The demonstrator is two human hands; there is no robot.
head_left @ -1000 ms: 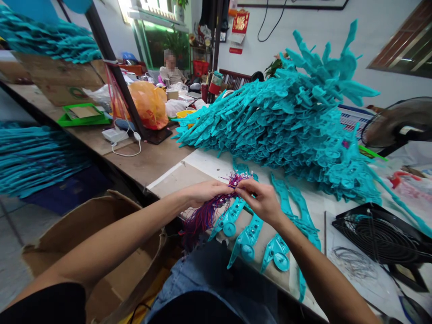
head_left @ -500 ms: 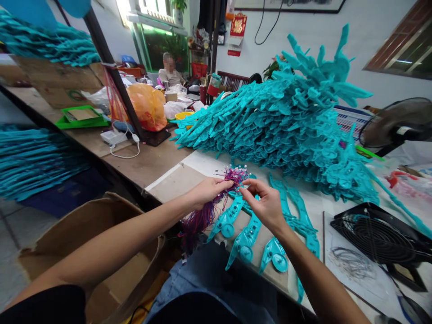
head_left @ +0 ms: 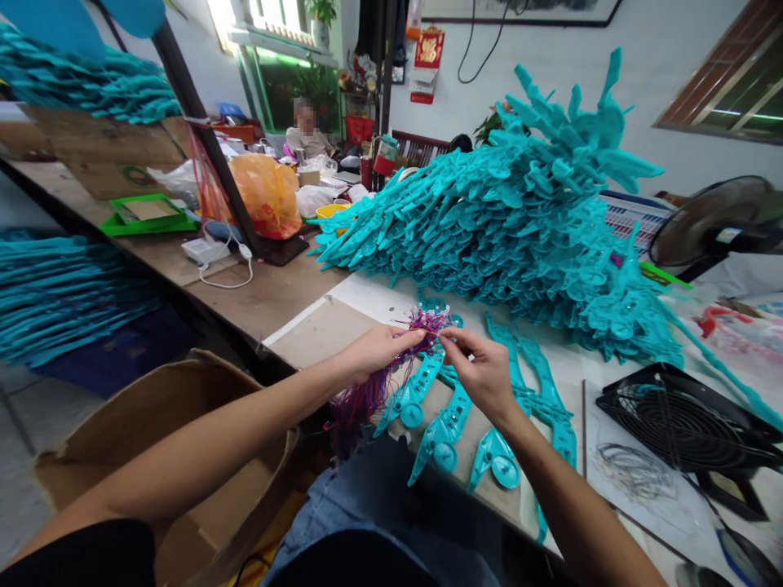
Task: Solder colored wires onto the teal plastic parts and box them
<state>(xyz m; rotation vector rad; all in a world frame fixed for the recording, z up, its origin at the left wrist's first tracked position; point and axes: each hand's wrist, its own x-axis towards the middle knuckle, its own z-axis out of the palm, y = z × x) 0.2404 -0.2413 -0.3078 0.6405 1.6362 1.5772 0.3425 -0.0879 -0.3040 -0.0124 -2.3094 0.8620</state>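
Note:
My left hand (head_left: 374, 353) is closed around a bundle of red and blue wires (head_left: 373, 387) with small tips fanned out at the top; its loose ends hang over the table edge. My right hand (head_left: 480, 368) pinches one wire at the top of that bundle. Under both hands several flat teal plastic parts (head_left: 449, 424) lie side by side on the white tabletop (head_left: 373, 297).
A big heap of teal plastic parts (head_left: 514, 220) fills the table behind. A black fan grille (head_left: 685, 416) and a fan (head_left: 715, 220) are at right. An open cardboard box (head_left: 177, 440) stands at left. A person (head_left: 306, 130) sits far back.
My right hand's fingers have drawn together from a loose hold into a pinch on one wire at the bundle's top. The left hand keeps its grip on the bundle.

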